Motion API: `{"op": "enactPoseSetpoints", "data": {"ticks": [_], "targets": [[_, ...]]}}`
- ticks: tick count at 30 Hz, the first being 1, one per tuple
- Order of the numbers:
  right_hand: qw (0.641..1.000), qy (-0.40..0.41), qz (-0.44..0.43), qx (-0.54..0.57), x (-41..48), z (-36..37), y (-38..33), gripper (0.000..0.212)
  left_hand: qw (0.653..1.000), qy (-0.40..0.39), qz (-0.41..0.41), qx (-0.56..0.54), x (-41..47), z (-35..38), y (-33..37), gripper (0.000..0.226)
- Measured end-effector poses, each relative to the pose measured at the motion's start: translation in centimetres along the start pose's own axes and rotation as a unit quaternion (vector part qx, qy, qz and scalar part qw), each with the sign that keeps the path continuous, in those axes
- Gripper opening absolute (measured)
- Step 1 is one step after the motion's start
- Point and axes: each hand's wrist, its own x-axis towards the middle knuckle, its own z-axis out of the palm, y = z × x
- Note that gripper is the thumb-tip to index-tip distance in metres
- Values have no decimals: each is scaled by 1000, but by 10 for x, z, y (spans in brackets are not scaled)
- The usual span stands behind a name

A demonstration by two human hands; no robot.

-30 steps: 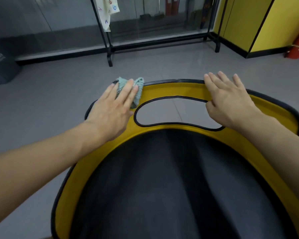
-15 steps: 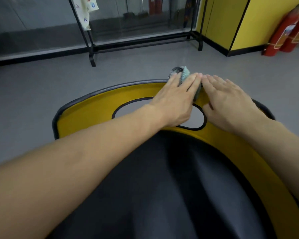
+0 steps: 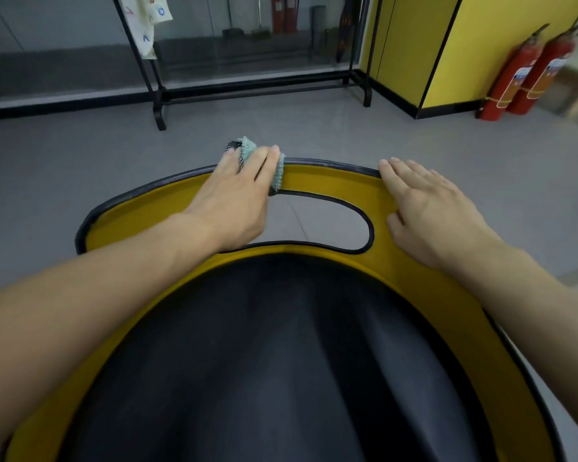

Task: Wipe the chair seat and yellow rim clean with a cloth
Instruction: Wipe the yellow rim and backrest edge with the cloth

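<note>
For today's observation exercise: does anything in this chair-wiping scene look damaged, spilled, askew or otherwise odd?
Nothing stands out. The left hand presses the cloth flat on the yellow rim, the right hand rests flat on the rim beside the cutout, and the black seat shows no spill or tear. Two fire extinguishers lean against the wall.

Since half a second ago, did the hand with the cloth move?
Yes. The left hand slid the cloth leftward along the yellow rim, away from the right hand, toward the cutout's left end.
</note>
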Motion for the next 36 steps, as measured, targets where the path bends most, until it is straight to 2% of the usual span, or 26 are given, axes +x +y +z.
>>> {"op": "enactPoseSetpoints", "data": {"ticks": [5,8,11,14,16,21,24,30,33,36], "targets": [[999,-1,15,44,-9,-7,6,70,998,-21,51,-34,29,-4,61,74],[994,-17,68,87,-32,-13,23,71,987,-14,124,-102,46,-13,131,79],[973,-35,142,177,-62,-14,43,72,969,4,193,-155,45,-21,187,81],[953,-84,170,237,-78,-10,49,75,960,37,236,-145,40,-18,181,82],[947,-76,176,258,-80,-6,47,73,958,51,252,-126,42,-16,161,79],[950,-78,159,255,-60,-5,46,70,983,21,142,-111,49,-8,89,75],[956,-76,139,247,-52,-3,47,72,988,3,110,-111,49,-6,70,72],[956,-80,117,258,-70,-9,48,84,983,-31,111,-145,47,-12,109,76],[959,-79,115,248,-88,-11,47,86,971,-1,180,-160,43,-29,157,78],[957,-53,127,256,-103,-7,52,73,948,2,259,-183,31,-43,211,80]]}}
